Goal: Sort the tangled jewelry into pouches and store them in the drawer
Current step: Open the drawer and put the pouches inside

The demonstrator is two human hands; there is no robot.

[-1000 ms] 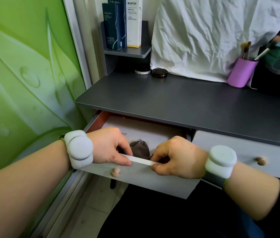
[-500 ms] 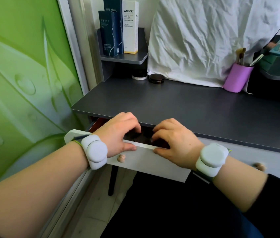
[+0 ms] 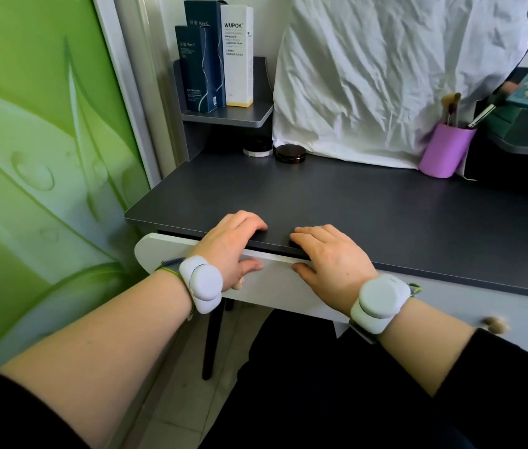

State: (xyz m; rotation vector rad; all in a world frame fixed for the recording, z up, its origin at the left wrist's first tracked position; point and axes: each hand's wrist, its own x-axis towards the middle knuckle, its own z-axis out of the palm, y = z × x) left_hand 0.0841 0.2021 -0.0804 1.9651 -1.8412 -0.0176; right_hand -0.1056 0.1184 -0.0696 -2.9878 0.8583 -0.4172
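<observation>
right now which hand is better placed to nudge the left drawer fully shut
Left, marginally. The left hand lies over the drawer front just above its knob, thumb on the face. The right hand also rests there but sits toward the drawer's right end.

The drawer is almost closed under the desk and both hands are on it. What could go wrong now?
1. Fingers of the left hand and right hand lie over the dark desk edge while the thumbs press the white drawer front; a fast push might pinch skin in the narrow gap.
2. The drawer front looks slightly skewed to the desk edge, so it may jam.
</observation>
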